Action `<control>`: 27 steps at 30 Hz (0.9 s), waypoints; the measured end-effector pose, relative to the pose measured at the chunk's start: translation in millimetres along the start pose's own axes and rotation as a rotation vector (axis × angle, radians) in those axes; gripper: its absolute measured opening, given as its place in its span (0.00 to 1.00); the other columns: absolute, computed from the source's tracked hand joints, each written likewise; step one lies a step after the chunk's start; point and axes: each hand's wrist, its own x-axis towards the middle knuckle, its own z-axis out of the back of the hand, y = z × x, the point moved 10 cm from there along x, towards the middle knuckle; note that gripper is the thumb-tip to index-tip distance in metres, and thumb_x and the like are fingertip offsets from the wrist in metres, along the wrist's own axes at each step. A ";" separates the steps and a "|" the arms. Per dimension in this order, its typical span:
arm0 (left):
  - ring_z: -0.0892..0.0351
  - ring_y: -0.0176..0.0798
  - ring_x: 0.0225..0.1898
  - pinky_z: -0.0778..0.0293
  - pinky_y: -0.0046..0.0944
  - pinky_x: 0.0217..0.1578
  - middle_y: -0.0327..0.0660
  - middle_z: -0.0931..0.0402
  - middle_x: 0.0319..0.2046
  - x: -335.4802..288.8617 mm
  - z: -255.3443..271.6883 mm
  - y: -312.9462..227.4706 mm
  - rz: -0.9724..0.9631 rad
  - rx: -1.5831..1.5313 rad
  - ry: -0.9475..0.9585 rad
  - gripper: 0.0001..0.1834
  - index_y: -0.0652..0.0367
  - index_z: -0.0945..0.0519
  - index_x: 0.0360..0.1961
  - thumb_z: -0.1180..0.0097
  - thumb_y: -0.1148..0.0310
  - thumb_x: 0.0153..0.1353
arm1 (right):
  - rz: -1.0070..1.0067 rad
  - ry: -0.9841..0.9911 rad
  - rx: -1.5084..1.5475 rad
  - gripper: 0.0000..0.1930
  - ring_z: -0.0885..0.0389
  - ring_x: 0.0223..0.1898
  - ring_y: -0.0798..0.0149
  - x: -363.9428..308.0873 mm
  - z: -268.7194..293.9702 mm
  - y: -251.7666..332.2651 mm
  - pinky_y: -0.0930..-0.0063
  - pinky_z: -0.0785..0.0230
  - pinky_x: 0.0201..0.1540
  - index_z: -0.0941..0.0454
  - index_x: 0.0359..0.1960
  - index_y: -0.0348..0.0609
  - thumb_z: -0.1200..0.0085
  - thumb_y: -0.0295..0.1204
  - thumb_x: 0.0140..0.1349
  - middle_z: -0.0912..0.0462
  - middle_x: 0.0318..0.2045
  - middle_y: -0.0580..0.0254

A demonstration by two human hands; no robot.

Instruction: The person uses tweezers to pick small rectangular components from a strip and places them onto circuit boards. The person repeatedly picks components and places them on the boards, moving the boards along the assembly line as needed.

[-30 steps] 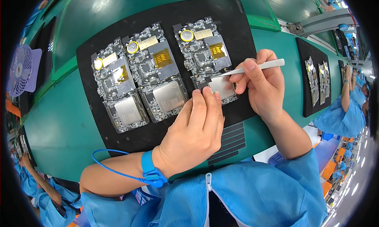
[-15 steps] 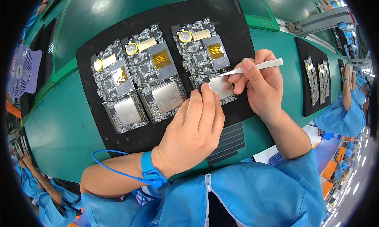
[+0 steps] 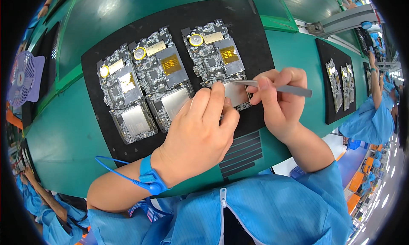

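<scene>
Three circuit boards lie on a black foam mat (image 3: 140, 155), each with a yellow-ringed coin cell and a silver metal plate. My right hand (image 3: 281, 102) grips metal tweezers (image 3: 294, 90) between thumb and fingers. The tweezers' tips reach the right circuit board (image 3: 211, 53), at the upper edge of its silver plate (image 3: 238, 95). My left hand (image 3: 198, 125) is bent over the same board, its fingertips pressed on the area left of the tips. It hides part of the board; its thumb is out of sight. The middle board (image 3: 159, 66) and left board (image 3: 121, 85) lie beside it.
A blue wrist strap (image 3: 149, 174) with a cord circles my left wrist. A purple fan (image 3: 25, 78) stands at far left. At right, another black mat (image 3: 332, 104) bears more boards. Black strips (image 3: 243, 153) lie on the green bench near me. Other people in blue work around.
My right hand has lowered slightly and turned the tweezers, whose rear end now points lower. My left hand has shifted left, with its fingers more bent. The boards and mat appear slightly shifted left.
</scene>
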 end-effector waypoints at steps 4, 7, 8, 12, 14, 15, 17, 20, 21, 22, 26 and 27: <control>0.28 0.53 0.46 0.25 0.41 0.44 0.58 0.29 0.47 -11.9 -8.0 -15.0 -0.104 0.293 -0.047 0.24 0.74 0.23 0.43 0.37 0.69 0.45 | 0.050 0.024 0.102 0.11 0.26 0.23 0.77 -0.9 -2.8 8.5 0.84 0.29 0.27 0.43 0.37 0.40 0.51 0.18 0.64 0.22 0.29 0.53; 0.28 0.53 0.47 0.25 0.40 0.45 0.58 0.28 0.46 -12.7 -9.9 -18.9 -0.097 0.308 -0.029 0.26 0.76 0.24 0.45 0.39 0.67 0.47 | 0.070 0.060 0.100 0.11 0.25 0.24 0.77 -1.4 -9.5 9.7 0.83 0.28 0.28 0.43 0.37 0.39 0.51 0.18 0.64 0.22 0.30 0.53; 0.28 0.52 0.47 0.24 0.40 0.44 0.58 0.28 0.46 -12.5 -10.0 -19.3 -0.100 0.309 -0.025 0.25 0.76 0.24 0.45 0.40 0.68 0.47 | 0.059 0.060 0.096 0.11 0.25 0.24 0.77 -2.6 -10.3 7.0 0.83 0.28 0.28 0.43 0.37 0.39 0.51 0.18 0.64 0.22 0.30 0.53; 0.28 0.52 0.47 0.24 0.39 0.44 0.57 0.28 0.45 -12.2 -10.4 -20.1 -0.114 0.318 -0.009 0.25 0.76 0.24 0.45 0.40 0.68 0.47 | 0.055 0.071 0.067 0.12 0.24 0.25 0.76 -3.1 -13.7 4.5 0.82 0.28 0.28 0.43 0.37 0.39 0.49 0.19 0.63 0.22 0.29 0.54; 0.29 0.52 0.48 0.24 0.39 0.43 0.56 0.28 0.45 -11.9 -10.5 -20.7 -0.121 0.331 -0.005 0.25 0.76 0.23 0.45 0.40 0.68 0.47 | 0.075 0.092 -0.029 0.12 0.24 0.25 0.75 -4.0 -13.7 5.1 0.81 0.28 0.28 0.42 0.37 0.38 0.48 0.19 0.63 0.22 0.29 0.55; 0.29 0.52 0.48 0.24 0.39 0.43 0.56 0.28 0.45 -11.8 -10.5 -20.9 -0.124 0.341 -0.003 0.25 0.75 0.23 0.45 0.40 0.68 0.47 | 0.086 0.102 -0.077 0.12 0.24 0.25 0.75 -5.0 -14.2 5.3 0.81 0.28 0.28 0.42 0.36 0.38 0.48 0.19 0.62 0.22 0.28 0.55; 0.29 0.52 0.48 0.24 0.38 0.43 0.56 0.28 0.45 -10.7 -10.9 -21.6 -0.130 0.353 -0.001 0.25 0.75 0.23 0.45 0.40 0.67 0.47 | 0.076 0.079 -0.069 0.12 0.24 0.24 0.75 -7.8 -12.6 4.0 0.81 0.28 0.27 0.41 0.37 0.38 0.47 0.19 0.62 0.22 0.28 0.56; 0.29 0.52 0.48 0.24 0.38 0.42 0.56 0.28 0.46 -9.7 -11.4 -22.4 -0.128 0.352 -0.008 0.24 0.75 0.23 0.43 0.39 0.67 0.47 | 0.076 0.060 0.054 0.11 0.24 0.24 0.74 -6.4 -6.8 7.3 0.81 0.28 0.26 0.41 0.38 0.39 0.49 0.19 0.63 0.21 0.27 0.55; 0.28 0.51 0.48 0.24 0.39 0.42 0.55 0.28 0.46 -9.0 -11.2 -22.0 -0.125 0.345 -0.015 0.24 0.74 0.23 0.43 0.39 0.68 0.46 | 0.078 0.056 0.112 0.11 0.24 0.24 0.74 -5.4 -4.1 10.1 0.81 0.28 0.26 0.41 0.38 0.40 0.49 0.19 0.63 0.21 0.27 0.54; 0.28 0.51 0.47 0.24 0.39 0.42 0.55 0.28 0.46 -9.0 -11.0 -23.2 -0.122 0.331 -0.018 0.23 0.74 0.23 0.43 0.39 0.68 0.46 | -0.013 -0.023 0.206 0.11 0.23 0.23 0.73 -6.4 5.9 7.5 0.81 0.28 0.25 0.41 0.39 0.40 0.50 0.19 0.64 0.21 0.27 0.53; 0.25 0.50 0.44 0.25 0.41 0.40 0.52 0.26 0.45 -20.9 8.2 -41.4 -0.188 0.181 -0.024 0.19 0.73 0.22 0.40 0.39 0.75 0.44 | -0.320 -0.143 0.448 0.10 0.23 0.22 0.71 -26.2 35.3 11.8 0.81 0.29 0.23 0.43 0.41 0.42 0.53 0.20 0.65 0.21 0.27 0.51; 0.24 0.50 0.43 0.25 0.41 0.38 0.52 0.25 0.42 -30.2 9.6 -49.9 -0.213 0.026 0.054 0.18 0.72 0.22 0.39 0.40 0.76 0.44 | -0.390 -0.128 0.476 0.11 0.23 0.21 0.70 -38.1 40.7 14.5 0.81 0.29 0.22 0.43 0.41 0.43 0.53 0.21 0.66 0.22 0.27 0.50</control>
